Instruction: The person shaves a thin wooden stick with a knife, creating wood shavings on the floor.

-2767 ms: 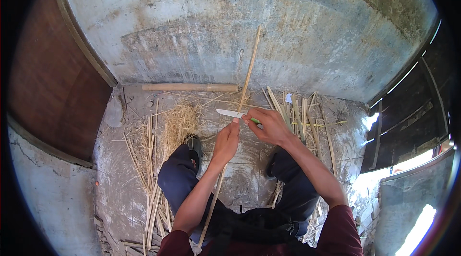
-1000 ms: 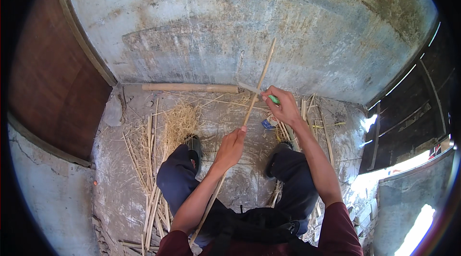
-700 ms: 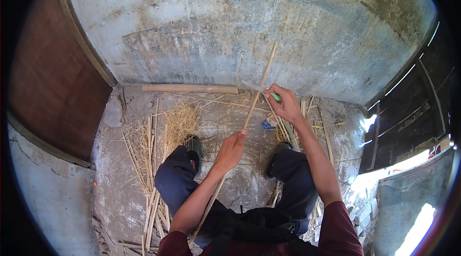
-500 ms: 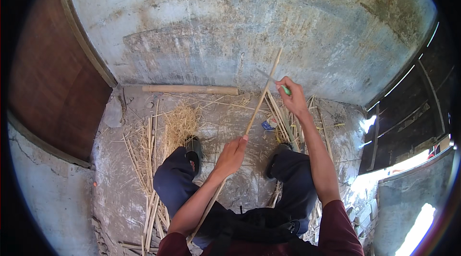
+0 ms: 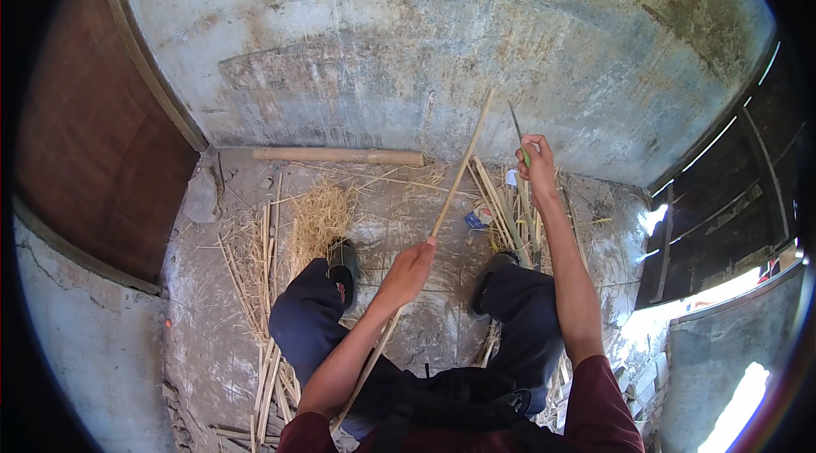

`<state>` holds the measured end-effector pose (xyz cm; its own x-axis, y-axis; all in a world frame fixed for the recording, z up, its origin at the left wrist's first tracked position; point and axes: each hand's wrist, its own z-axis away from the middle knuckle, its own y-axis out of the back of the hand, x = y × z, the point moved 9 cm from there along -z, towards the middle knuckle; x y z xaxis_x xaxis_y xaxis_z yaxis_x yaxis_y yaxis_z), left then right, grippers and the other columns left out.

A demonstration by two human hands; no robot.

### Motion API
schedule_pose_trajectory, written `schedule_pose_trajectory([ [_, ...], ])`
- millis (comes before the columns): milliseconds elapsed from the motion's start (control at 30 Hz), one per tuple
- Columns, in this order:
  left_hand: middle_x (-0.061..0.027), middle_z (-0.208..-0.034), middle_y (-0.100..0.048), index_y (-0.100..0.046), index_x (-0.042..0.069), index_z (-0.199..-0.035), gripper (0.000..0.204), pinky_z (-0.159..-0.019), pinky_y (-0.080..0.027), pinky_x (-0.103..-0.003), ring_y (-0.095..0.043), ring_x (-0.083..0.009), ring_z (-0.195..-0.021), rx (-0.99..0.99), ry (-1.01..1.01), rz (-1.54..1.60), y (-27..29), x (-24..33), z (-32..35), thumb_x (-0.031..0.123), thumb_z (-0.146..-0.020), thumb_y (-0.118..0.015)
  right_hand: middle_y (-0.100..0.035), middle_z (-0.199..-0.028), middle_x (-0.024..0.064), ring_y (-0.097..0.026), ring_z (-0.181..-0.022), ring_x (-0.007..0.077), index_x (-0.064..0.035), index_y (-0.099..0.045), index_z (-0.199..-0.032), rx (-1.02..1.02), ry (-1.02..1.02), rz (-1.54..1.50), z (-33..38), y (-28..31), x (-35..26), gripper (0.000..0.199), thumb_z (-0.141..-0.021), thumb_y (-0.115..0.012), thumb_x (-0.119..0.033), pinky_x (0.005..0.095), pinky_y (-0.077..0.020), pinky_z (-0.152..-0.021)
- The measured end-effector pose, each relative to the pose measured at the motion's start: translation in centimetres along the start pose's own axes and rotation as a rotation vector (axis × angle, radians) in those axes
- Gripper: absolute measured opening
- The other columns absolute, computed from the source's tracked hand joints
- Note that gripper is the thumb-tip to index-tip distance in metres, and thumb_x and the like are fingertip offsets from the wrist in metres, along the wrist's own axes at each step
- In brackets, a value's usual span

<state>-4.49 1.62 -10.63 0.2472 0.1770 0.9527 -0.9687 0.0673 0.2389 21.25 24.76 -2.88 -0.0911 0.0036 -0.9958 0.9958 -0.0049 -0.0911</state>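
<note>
My left hand (image 5: 406, 274) is closed around a long, thin bamboo strip (image 5: 456, 185). The strip slants from beside my left forearm, up through the hand, to a tip in front of the wall. Over on the right, my right hand (image 5: 535, 166) is closed on the green handle of a knife (image 5: 517, 123). Its narrow blade points up and a little left, apart from the strip. Most of the handle is hidden by my fingers.
Loose shavings (image 5: 323, 219) lie by my left shoe, with split bamboo strips (image 5: 268, 381) beside them. More strips (image 5: 507, 213) lean near my right shoe, next to a small blue packet (image 5: 478, 217). A bamboo pole (image 5: 340, 155) lies along the wall (image 5: 382, 53).
My right hand has moved right and slightly down, taking the knife off the strip; the blade has turned more upright. The strip's far end has shifted slightly left.
</note>
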Motion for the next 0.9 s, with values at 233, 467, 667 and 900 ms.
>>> schedule_pose_trajectory([
  [233,0.0042,-0.065,-0.04,-0.051,0.012,-0.083,0.064,-0.048,-0.031,-0.03,-0.034,-0.0086,-0.052,-0.109,0.159,0.345,0.1,1.5,-0.1,0.066,-0.114,-0.038,-0.055,-0.078,-0.002,-0.047,-0.068,0.0083,-0.0094,-0.06,-0.123,-0.148,0.429,0.382,3.9,-3.3,-3.4,0.017,-0.108,-0.063,-0.015,0.0312,-0.0412,-0.062],
  [467,0.0088,-0.062,-0.029,-0.049,0.012,-0.095,0.061,-0.037,-0.024,-0.027,-0.026,-0.0052,-0.042,-0.183,0.187,0.438,-0.2,2.3,-0.2,0.068,-0.114,-0.035,-0.072,-0.091,0.0146,-0.071,-0.083,0.0315,-0.0083,-0.063,-0.122,-0.487,0.491,0.709,9.2,-9.7,-4.4,0.022,-0.103,-0.069,-0.016,0.043,-0.0532,-0.075],
  [667,0.0071,-0.062,-0.035,-0.056,0.009,-0.104,0.059,-0.039,-0.022,-0.027,-0.027,-0.0058,-0.042,-0.104,0.163,0.414,-0.1,3.5,-0.3,0.064,-0.115,-0.038,-0.07,-0.09,0.0126,-0.068,-0.075,0.0277,-0.0067,-0.067,-0.117,-0.578,0.716,0.686,11.8,-11.4,-4.6,0.018,-0.1,-0.072,-0.013,0.0403,-0.0514,-0.068],
  [900,0.0068,-0.065,-0.035,-0.059,0.006,-0.112,0.061,-0.039,-0.026,-0.027,-0.028,-0.0055,-0.044,0.021,0.062,0.281,1.2,2.9,-1.2,0.063,-0.115,-0.037,-0.073,-0.096,0.0142,-0.073,-0.081,0.0318,-0.0055,-0.068,-0.116,-0.749,0.617,0.727,13.7,-13.3,-3.8,0.017,-0.1,-0.071,-0.011,0.0402,-0.0521,-0.068],
])
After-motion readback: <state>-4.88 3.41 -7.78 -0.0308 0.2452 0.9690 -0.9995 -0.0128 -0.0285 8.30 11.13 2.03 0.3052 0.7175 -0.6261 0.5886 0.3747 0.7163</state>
